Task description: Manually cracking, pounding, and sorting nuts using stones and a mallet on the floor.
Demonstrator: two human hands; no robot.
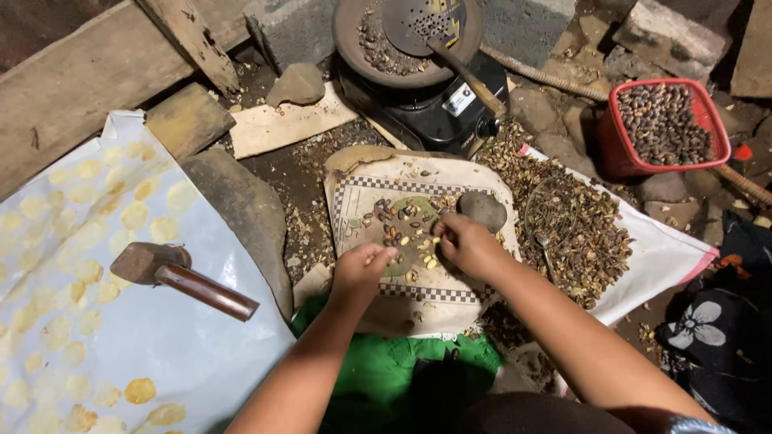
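My left hand (362, 269) rests on a patterned cloth (358, 197), its fingers pinched on a small pale nut. My right hand (466, 243) hovers just beside it, fingertips closed around another small nut over the scattered nuts (402, 229), some dark, some peeled and pale. A rounded grey stone (483, 208) sits on the cloth right behind my right hand.
A heap of dark shells and nuts (579, 229) lies on a white sheet to the right, with a red basket of nuts (663, 124) beyond. A black stove (426, 108) carries a pan with a perforated ladle. A wooden-handled hammer (181, 277) lies on the dotted sheet at left.
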